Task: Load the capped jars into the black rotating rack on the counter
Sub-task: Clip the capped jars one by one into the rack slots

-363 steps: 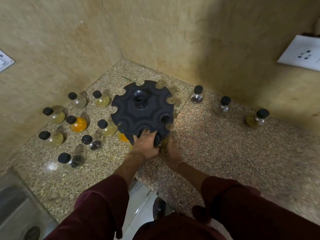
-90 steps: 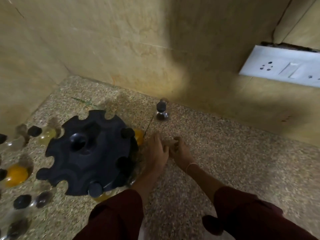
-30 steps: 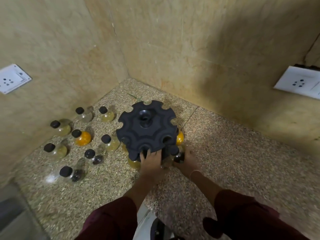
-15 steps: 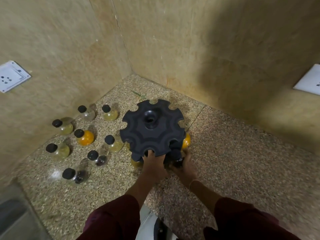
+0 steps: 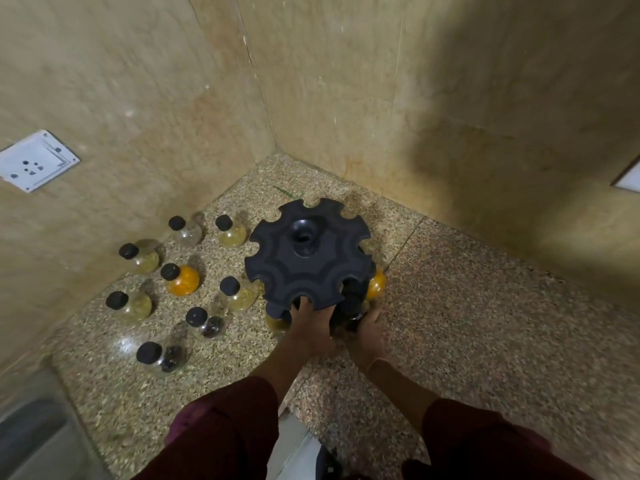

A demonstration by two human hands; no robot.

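Observation:
The black rotating rack (image 5: 308, 258) stands on the speckled counter near the corner. My left hand (image 5: 311, 327) grips its front rim, fingers in the notches. My right hand (image 5: 369, 329) holds a dark jar with a black cap (image 5: 351, 306) at the rack's front right slot; the jar is mostly hidden. An orange jar (image 5: 376, 287) hangs in the rack's right side and a yellow jar (image 5: 277, 322) sits under its front left. Several loose capped jars stand to the left, among them an orange one (image 5: 181, 277) and a dark one (image 5: 159, 355).
Tiled walls close the corner behind and left of the rack. A white socket plate (image 5: 34, 164) is on the left wall, another (image 5: 628, 178) on the right wall. A steel sink (image 5: 31, 441) lies at the bottom left. Bare counter (image 5: 485, 306) stretches to the right.
The three jars that stood on the right of the counter are gone from there. Over the last second both hands stayed at the rack's front, the right one pressing its jar closer in.

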